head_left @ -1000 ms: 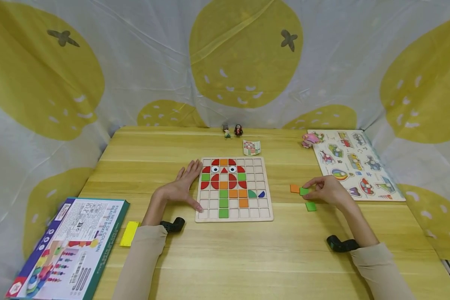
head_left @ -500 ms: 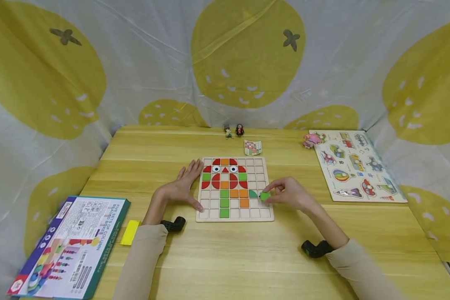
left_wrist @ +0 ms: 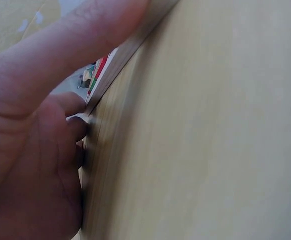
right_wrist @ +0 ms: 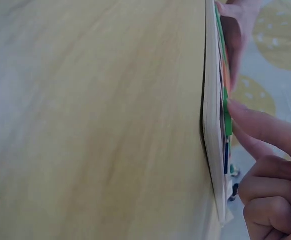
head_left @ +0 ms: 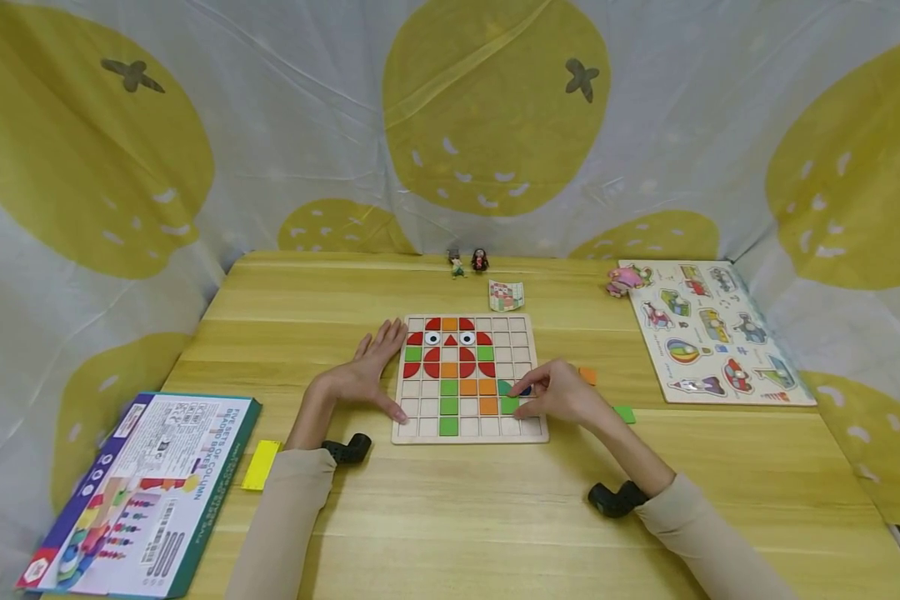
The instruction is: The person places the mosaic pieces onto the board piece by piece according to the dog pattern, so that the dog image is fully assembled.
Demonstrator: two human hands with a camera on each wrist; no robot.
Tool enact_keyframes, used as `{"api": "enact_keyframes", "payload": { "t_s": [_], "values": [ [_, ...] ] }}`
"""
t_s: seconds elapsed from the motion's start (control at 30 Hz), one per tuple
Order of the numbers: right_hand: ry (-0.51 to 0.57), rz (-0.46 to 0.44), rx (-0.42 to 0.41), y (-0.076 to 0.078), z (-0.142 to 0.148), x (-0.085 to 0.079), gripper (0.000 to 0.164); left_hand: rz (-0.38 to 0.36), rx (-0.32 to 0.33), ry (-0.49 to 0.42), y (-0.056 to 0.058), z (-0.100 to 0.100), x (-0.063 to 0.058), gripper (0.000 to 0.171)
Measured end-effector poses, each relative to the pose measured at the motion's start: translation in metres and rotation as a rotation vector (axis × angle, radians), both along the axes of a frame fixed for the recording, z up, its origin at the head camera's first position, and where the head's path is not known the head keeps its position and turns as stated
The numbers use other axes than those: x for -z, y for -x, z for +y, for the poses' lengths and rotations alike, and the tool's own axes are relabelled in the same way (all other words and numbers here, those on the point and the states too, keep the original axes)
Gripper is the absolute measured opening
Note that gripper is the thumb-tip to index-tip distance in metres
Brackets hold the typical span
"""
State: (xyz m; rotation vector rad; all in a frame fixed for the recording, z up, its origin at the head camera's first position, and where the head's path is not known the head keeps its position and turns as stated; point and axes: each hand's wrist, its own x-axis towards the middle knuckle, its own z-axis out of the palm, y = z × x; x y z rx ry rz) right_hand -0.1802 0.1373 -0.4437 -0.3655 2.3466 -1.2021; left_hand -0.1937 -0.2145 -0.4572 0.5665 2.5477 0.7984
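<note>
A wooden grid board [head_left: 536,429] lies on the table, with red, orange and green pieces and two eye pieces forming a figure. My right hand [head_left: 562,396] pinches a green square tile [head_left: 508,405] between thumb and fingers over the board's lower right cells. In the right wrist view that green tile [right_wrist: 228,120] sits tilted at the board's top. Beside it are a teal quarter piece [head_left: 503,387] and a blue piece [head_left: 526,390], partly covered by the fingers. My left hand [head_left: 356,379] rests along the board's left edge with fingers spread, thumb at the lower left corner.
An orange tile [head_left: 588,376] and a green tile [head_left: 625,414] lie right of the board. A picture card [head_left: 506,295] and small figurines [head_left: 479,260] stand behind it. At right is a peg puzzle [head_left: 708,333]; at left, a box [head_left: 142,492] and a yellow piece [head_left: 261,465].
My right hand has taken the green tile from the loose tiles at the right and carried it left onto the board. The left hand has stayed in place.
</note>
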Motion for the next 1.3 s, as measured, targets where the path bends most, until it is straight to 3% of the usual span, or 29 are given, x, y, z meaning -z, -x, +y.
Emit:
{"api": "enact_keyframes", "payload": {
  "t_s": [0.2,0.37,0.57,0.7,0.83,0.97,1.3],
  "values": [
    [-0.012,0.006,-0.012,0.002,-0.001,0.001,0.019,0.006,0.01,-0.007,0.001,0.0,0.001,0.145],
    [-0.013,0.047,-0.077,0.004,0.009,-0.002,0.023,0.01,0.012,-0.012,0.001,-0.001,0.001,0.145],
    [0.009,0.14,-0.032,0.005,0.075,-0.01,0.036,0.014,0.012,-0.008,0.0,-0.003,0.0,0.145],
    [-0.017,0.089,0.024,-0.003,0.12,-0.008,0.041,0.014,0.012,0.001,-0.001,-0.003,-0.001,0.145],
    [-0.043,0.001,0.052,-0.011,0.142,-0.002,0.044,0.019,0.016,0.002,-0.001,-0.003,0.001,0.145],
    [-0.053,-0.037,0.078,-0.013,0.147,0.003,0.04,0.019,0.015,-0.004,0.0,-0.003,0.002,0.145],
    [-0.066,0.003,0.078,-0.007,0.137,0.002,0.038,0.02,0.014,0.0,-0.001,-0.002,0.001,0.146]
  ]
}}
